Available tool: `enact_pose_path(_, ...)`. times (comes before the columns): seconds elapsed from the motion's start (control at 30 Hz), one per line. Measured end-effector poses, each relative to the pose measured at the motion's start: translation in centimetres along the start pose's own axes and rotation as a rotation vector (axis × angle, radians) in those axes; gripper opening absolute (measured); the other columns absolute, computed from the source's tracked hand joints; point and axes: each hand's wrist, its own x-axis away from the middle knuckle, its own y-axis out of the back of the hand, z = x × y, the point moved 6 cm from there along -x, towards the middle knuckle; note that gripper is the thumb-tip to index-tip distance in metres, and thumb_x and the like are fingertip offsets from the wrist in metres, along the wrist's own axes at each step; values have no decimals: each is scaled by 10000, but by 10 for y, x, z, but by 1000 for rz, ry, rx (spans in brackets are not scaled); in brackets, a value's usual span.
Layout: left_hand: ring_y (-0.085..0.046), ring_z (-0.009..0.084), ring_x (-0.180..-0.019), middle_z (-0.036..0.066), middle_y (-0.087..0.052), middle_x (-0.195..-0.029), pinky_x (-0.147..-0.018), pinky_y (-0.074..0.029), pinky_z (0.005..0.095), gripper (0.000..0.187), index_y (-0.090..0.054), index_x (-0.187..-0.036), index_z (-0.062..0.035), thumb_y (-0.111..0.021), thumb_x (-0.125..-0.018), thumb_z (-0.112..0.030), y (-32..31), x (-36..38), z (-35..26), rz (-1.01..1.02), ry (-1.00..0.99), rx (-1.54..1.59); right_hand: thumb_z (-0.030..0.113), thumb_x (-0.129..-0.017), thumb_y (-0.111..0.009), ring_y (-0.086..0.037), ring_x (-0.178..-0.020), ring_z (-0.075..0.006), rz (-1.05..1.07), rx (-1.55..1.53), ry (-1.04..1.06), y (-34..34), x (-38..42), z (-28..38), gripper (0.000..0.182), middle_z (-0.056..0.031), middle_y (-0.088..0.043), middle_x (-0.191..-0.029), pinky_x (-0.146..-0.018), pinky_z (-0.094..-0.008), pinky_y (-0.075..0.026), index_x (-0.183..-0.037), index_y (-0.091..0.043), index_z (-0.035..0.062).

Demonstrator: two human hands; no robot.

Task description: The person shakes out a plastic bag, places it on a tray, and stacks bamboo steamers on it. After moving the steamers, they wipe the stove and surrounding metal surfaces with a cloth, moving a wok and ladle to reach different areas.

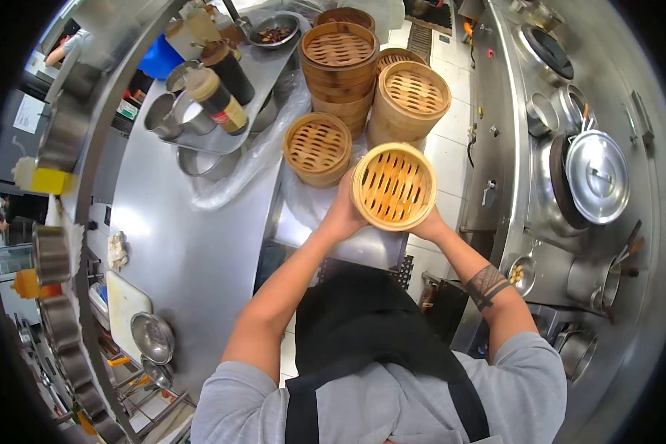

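Note:
Between my two hands is a round bamboo steamer basket [394, 186] with a slatted surface facing up. My left hand [343, 211] is wrapped round its left side, and my right hand [431, 224] holds the lower right side, its fingers mostly hidden beneath. Just beyond stand more bamboo steamers: a low one [317, 146] to the left, a tall stack [339, 70] behind it, and another stack [411, 100] to the right. The held basket overlaps the edge of that right stack in view.
A steel counter [192, 244] extends left, with a tray [222, 137] of sauce bottles and metal containers. A white cutting board [128, 311] and metal bowl [152, 337] lie at lower left. Along the right runs a stove with a lidded pot [598, 176] and a ladle [522, 274].

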Motion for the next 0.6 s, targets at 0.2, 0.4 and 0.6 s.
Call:
enact_pose_path(0.2,-394,404,-1438,222,-399,-1542,-1203,-347,444,926,-349,-1547,-41,-861,-784,-162,-33,-21,87,-95,196,14,213,-684,-955,-480,-1398,-292,139,27,-25,6,-47,-86,1050,-167,-505,-1504,-1201,-404,-371,-1535,-367,31)
enact_pose_path(0.4,-455,370,-1397,222,-466,-1471,-1169,-390,432,941,-380,-1518,-37,-902,-739,-119,-39,-30,104,-162,183,-33,231,-584,-996,-472,-1403,-293,215,-127,-100,3,-73,-73,1197,-157,-476,-1521,-1208,-421,-365,-1546,-318,15)
enact_pose_path(0.6,-526,337,-1336,182,-523,-1433,-1129,-437,418,1047,-412,-1469,-29,-992,-603,-134,-39,-35,70,-147,247,93,247,-544,-1027,-456,-1425,-284,220,-207,-175,-5,-64,-97,1285,-159,-469,-1535,-1209,-429,-367,-1570,-286,25)
